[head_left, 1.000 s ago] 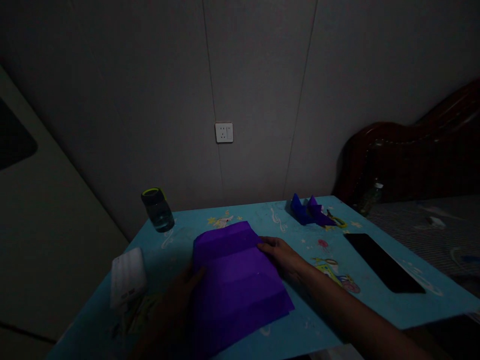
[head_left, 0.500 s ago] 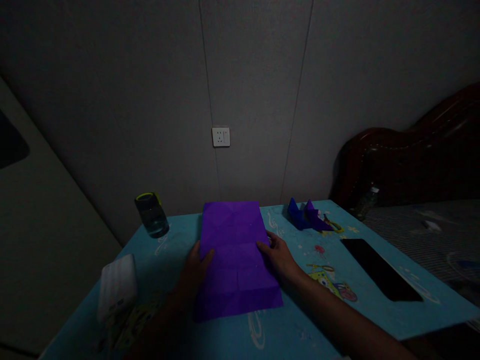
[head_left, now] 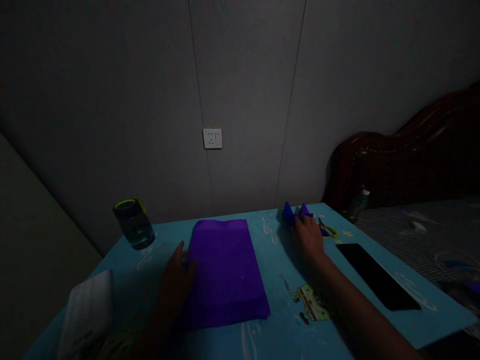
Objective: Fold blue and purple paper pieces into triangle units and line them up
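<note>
A purple sheet of paper [head_left: 225, 270] lies flat on the light blue table [head_left: 285, 325], creased across. My left hand [head_left: 175, 280] rests on the sheet's left edge with its fingers spread. My right hand [head_left: 308, 239] has reached to the far right of the table and touches small folded blue and purple paper shapes [head_left: 294, 214]. Whether its fingers are closed on them is hidden by the hand's back and the dim light.
A glass jar with a yellow-green rim [head_left: 133, 225] stands at the back left. A white pack [head_left: 87, 315] lies at the front left. A black phone [head_left: 377, 275] lies at the right, a yellow-handled tool [head_left: 330, 230] behind it. A bed with a dark headboard [head_left: 405, 165] adjoins the table.
My right hand left the purple sheet and moved right and back to the folded paper shapes. The sheet now lies flat; my left hand stays at its left edge.
</note>
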Action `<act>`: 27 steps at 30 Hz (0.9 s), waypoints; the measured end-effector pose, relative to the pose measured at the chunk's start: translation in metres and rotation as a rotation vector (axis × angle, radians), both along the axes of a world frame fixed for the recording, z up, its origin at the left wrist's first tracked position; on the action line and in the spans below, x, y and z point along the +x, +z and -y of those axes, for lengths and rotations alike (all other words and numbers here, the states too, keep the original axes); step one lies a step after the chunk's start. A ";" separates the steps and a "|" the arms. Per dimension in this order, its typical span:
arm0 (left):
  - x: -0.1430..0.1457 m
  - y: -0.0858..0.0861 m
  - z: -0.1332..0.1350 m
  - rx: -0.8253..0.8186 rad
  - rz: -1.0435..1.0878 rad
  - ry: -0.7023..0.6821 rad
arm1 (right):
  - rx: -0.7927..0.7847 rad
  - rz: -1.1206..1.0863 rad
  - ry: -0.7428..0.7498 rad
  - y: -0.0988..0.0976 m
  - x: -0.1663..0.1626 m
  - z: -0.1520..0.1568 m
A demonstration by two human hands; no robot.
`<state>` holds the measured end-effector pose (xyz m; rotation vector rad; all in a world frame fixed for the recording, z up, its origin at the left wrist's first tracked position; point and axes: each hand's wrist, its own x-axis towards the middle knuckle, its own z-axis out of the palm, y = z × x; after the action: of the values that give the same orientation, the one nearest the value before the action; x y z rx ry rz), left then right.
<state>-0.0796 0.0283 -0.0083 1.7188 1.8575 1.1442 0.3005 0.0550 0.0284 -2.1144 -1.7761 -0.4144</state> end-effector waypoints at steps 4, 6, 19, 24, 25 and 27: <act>0.010 -0.003 0.005 0.347 -0.283 -0.107 | -0.077 0.092 -0.053 -0.011 0.011 0.001; 0.021 -0.002 0.014 0.347 -0.414 -0.338 | -0.087 0.069 -0.049 -0.014 0.010 -0.001; 0.046 -0.006 0.030 0.028 -0.045 -0.496 | 0.252 -0.172 0.805 -0.012 -0.106 0.051; 0.048 0.002 0.028 -0.068 0.443 -0.415 | 0.281 -0.154 0.972 -0.014 -0.135 0.074; 0.047 0.001 0.027 -0.088 0.470 -0.407 | 0.255 -0.160 0.993 -0.014 -0.137 0.076; 0.046 -0.002 0.024 -0.109 0.489 -0.359 | 0.178 -0.206 1.030 -0.015 -0.139 0.080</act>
<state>-0.0337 0.0047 -0.0107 1.4664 1.2380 1.1582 0.1617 -0.0247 0.0131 -0.8676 -2.2744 -0.0533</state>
